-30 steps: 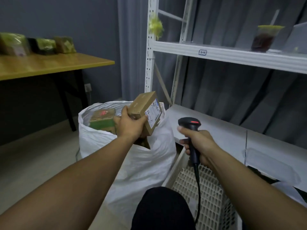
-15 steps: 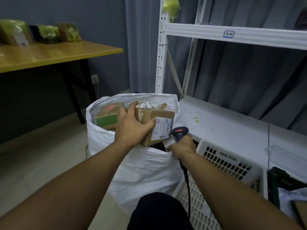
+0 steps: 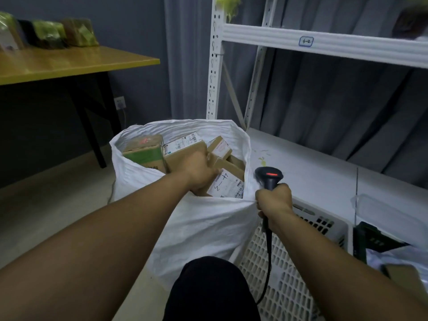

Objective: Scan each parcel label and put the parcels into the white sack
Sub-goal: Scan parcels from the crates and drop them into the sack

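Note:
The white sack [image 3: 203,225] stands open on the floor in front of me, holding several cardboard parcels. My left hand [image 3: 200,172] reaches down inside it and grips a small brown parcel [image 3: 228,185] whose white label faces up, marked by hand. My right hand [image 3: 274,200] holds the black barcode scanner [image 3: 268,178] upright by its handle at the sack's right rim, and its fingers also pinch the rim. A red light shows on the scanner head. A green-and-brown box [image 3: 144,152] lies at the left inside the sack.
A white perforated crate [image 3: 289,262] stands right of the sack, on the low white shelf [image 3: 312,177] of a metal rack. A wooden table [image 3: 69,63] with wrapped packages is at the far left. My dark knee [image 3: 208,290] is at the bottom.
My left hand has lowered the labelled parcel from above the sack's mouth down into the sack. My right hand with the scanner has moved to the sack's rim and taken hold of it.

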